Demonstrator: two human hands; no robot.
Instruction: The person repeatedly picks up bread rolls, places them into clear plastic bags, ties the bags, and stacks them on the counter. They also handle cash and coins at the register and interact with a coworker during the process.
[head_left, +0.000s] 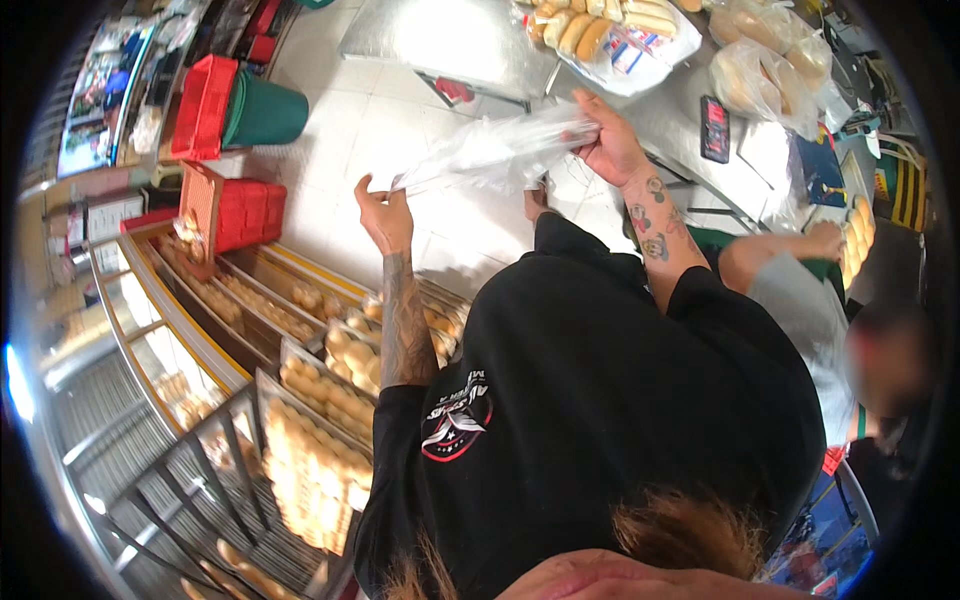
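A clear plastic bag (495, 154) is stretched between my two hands, above the tiled floor. My left hand (386, 217) pinches one end of it between thumb and fingers. At the other end, my right hand (611, 142) grips the gathered plastic, close to the edge of the metal table. The bag looks crumpled, and I see nothing inside it. Beyond my right hand, packed bread rolls (585, 37) lie on white printed plastic bags (637, 56) on the table.
Trays of bread rolls (322, 457) fill the display case at left. Red crates (251, 210) and a green bin (266, 109) stand beyond. On the metal table (667, 112) lie a phone (715, 129) and bagged bread (765, 79). Another person (802, 315) is close on my right, beside more rolls (857, 236).
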